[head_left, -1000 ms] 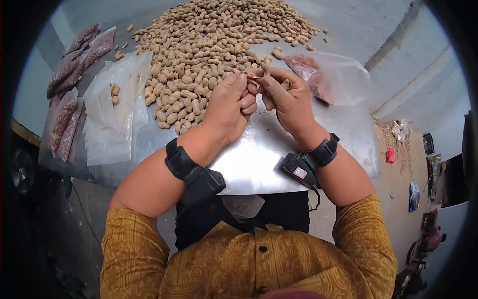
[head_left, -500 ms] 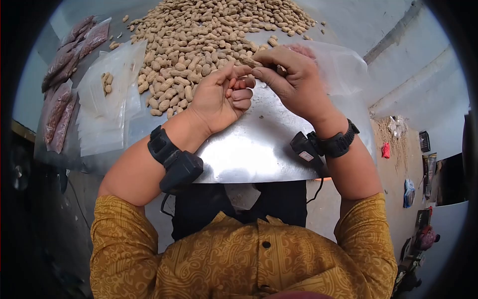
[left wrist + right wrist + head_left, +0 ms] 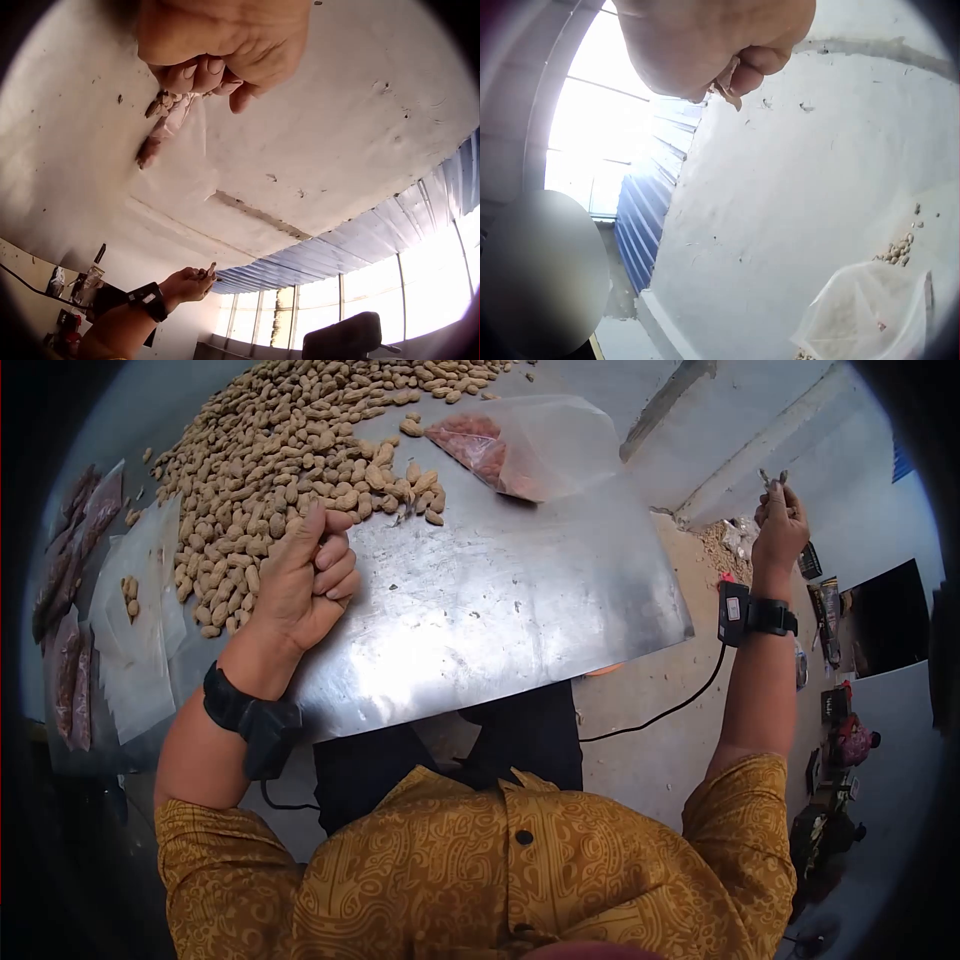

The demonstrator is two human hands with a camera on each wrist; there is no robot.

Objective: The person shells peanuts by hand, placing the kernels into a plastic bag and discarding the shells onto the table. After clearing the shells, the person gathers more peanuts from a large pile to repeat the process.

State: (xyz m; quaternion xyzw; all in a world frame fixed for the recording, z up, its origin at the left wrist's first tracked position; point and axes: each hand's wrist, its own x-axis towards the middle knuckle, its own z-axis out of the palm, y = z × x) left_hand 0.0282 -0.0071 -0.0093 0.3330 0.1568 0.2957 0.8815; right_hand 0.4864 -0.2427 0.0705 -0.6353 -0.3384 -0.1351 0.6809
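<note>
My left hand (image 3: 305, 575) is above the metal table, near the front of the pile of unshelled peanuts (image 3: 255, 480). Its fingers are curled in toward the palm, hiding the reddish peanut kernels that showed there half a second ago. Far out to the right, past the table's edge, my right hand (image 3: 780, 532) holds broken peanut shells (image 3: 766, 478) in its fingers. Shell pieces (image 3: 727, 86) also poke out between the curled fingers in the right wrist view. A clear plastic bag (image 3: 565, 445) with shelled reddish kernels (image 3: 475, 445) lies at the back of the table.
Flat clear bags (image 3: 135, 660) lie on the left of the metal table (image 3: 520, 600), with a few peanuts on top. Filled bags of kernels (image 3: 72, 680) are stacked at the far left. Shell litter (image 3: 718, 550) covers some floor right of the table. A cable (image 3: 660, 712) hangs from the right wrist camera.
My right hand has left the left hand and swung far right, off the table, with shells in its fingers. The left hand's fingers have curled in further. The head view has turned right.
</note>
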